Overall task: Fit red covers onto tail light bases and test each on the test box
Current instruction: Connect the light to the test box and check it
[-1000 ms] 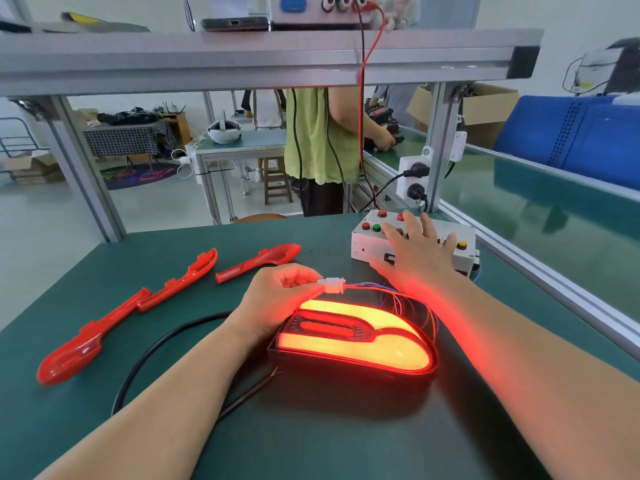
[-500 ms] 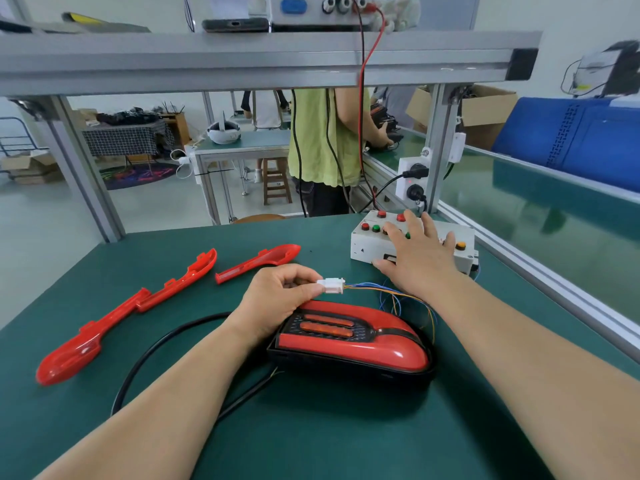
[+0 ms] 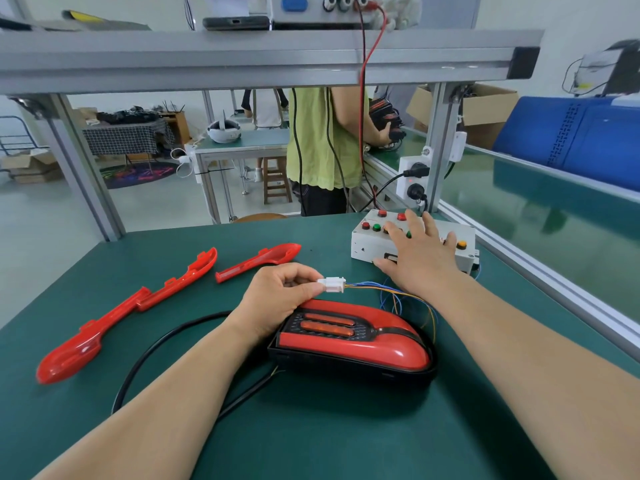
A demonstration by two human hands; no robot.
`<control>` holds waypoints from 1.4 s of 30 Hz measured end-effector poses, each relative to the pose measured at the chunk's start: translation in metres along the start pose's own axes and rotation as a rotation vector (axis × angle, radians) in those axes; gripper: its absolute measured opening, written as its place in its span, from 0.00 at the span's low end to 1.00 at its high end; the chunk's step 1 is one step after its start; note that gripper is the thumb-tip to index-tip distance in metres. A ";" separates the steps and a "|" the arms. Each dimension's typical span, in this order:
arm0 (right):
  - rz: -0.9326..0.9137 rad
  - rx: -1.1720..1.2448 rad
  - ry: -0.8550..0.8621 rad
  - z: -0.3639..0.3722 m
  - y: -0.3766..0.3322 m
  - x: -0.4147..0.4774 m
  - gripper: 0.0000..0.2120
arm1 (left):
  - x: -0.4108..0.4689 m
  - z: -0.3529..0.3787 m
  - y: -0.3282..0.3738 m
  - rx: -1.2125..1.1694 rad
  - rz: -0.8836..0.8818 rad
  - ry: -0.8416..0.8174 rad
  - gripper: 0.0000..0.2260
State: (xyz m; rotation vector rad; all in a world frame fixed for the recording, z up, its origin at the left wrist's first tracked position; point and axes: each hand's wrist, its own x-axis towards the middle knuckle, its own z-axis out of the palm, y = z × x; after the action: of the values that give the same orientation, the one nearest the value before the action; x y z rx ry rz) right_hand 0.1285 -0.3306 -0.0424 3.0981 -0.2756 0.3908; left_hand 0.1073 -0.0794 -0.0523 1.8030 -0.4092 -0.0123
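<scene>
Lamp [image 3: 353, 341] on test — plug [image 3: 331, 285] held, test box [image 3: 363, 244] under the palm.
The lamp, red cover fitted and unlit, lies mid-bench [image 3: 346, 427] just near of the left hand [image 3: 277, 296], whose thumb and forefinger pinch the white plug. The right hand [image 3: 420, 258] rests on the test box at far right, fingers straight and spread over the buttons. Best, I judge, to hold the plug steady so the thin wires [image 3: 408, 296] take no pull, press one button at a time and watch each section of the lamp — two spare covers [image 3: 69, 358] lie at left.
</scene>
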 end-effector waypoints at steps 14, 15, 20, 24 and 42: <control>-0.168 0.353 0.194 -0.028 -0.012 -0.026 0.21 | -0.002 0.000 0.004 0.003 -0.018 0.001 0.05; -0.184 0.416 0.179 -0.031 -0.014 -0.029 0.18 | -0.002 0.000 0.004 0.000 -0.020 0.000 0.06; -0.206 0.675 0.047 -0.044 -0.023 -0.039 0.10 | -0.003 0.000 0.005 0.010 -0.022 0.003 0.05; -0.283 0.695 -0.041 -0.049 -0.031 -0.048 0.12 | -0.003 0.000 0.005 0.015 -0.022 0.007 0.06; -0.209 0.785 -0.171 -0.035 -0.040 -0.070 0.18 | -0.004 -0.001 0.007 0.019 -0.019 0.000 0.10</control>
State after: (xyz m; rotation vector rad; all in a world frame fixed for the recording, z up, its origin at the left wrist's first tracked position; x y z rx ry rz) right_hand 0.0604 -0.2779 -0.0248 3.8766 0.2817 0.2727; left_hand 0.1017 -0.0792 -0.0465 1.8257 -0.3931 -0.0219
